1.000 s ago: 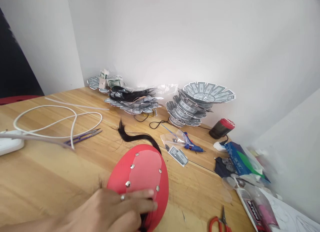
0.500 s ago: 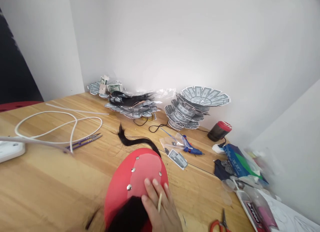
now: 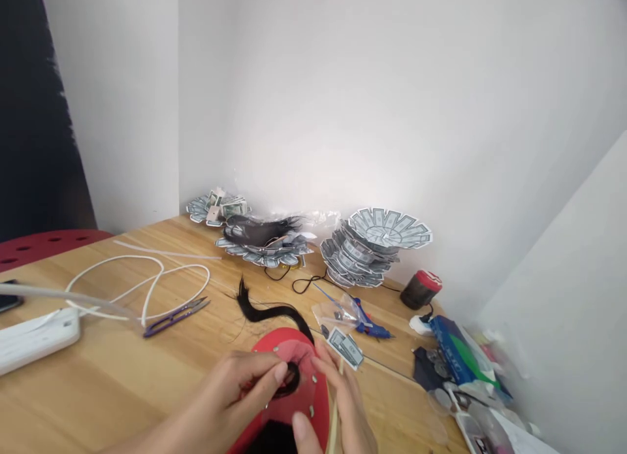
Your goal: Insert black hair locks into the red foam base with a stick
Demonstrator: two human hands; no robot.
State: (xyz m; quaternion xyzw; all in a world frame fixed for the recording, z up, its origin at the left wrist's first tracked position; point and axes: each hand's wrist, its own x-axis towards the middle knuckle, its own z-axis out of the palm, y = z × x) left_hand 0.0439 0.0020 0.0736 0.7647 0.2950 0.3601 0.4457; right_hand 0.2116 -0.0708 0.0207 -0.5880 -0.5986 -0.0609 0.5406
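A rounded red piece (image 3: 321, 402) with a paler pink panel, silver studs and black hair at its near end sits low in the middle of the view. My left hand (image 3: 240, 392) is over it, thumb and forefinger pinching a small curled lock of black hair (image 3: 292, 379) against the pink panel. At the piece's right edge is my right hand (image 3: 345, 402), its fingers along the side and its thumb lower on the front. A thin wooden stick (image 3: 334, 424) is tucked between that hand's fingers. Just beyond the piece, a long strand of black hair (image 3: 267, 312) lies curved on the table.
Purple-handled snips (image 3: 174, 318) and a looped white cable (image 3: 112, 258) lie at left, near a white power strip (image 3: 44, 336). Banknote-print paper bowls (image 3: 362, 251) line the wall. A blue glue gun (image 3: 369, 324), a black-and-red cup-shaped object (image 3: 421, 289) and packets (image 3: 458, 349) are at right.
My left hand has come into view, pinching the small hair lock on the red piece. My right hand has shifted from the top to its right edge. The view has tilted up.
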